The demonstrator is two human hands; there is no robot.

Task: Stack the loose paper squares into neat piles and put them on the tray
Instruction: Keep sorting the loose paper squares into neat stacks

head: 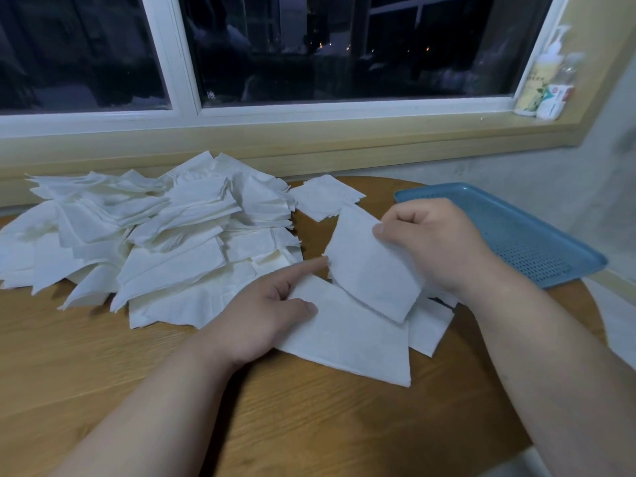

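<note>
The step in hand is building a pile. The right hand (433,242) holds one raised square (371,270) by its upper edge, thumb in front and fingers curled behind, so that it hangs tilted just over the lower square (354,342). That one lies on the worktop (241,407) in front of the person. The left hand (265,311) pinches its left corner with the thumb on top, the forefinger stretched out towards the raised sheet. Whether the lower square is a single sheet or already a few laid together is hard to tell from this angle; more white paper peeps out beneath it on the right.

The bulk of the work is untouched. A big disordered heap (155,235) covers the left and far side of the worktop, and the blue tray (537,242) at the right edge shows no paper on it — so the task looks to be near its start.

The next move calls for laying the raised square flat onto the lower one with corners and edges matched. The left hand would pin the base sheet meanwhile so that it does not slide. The paper is thin and limp — a gentle release should keep it from folding.
</note>
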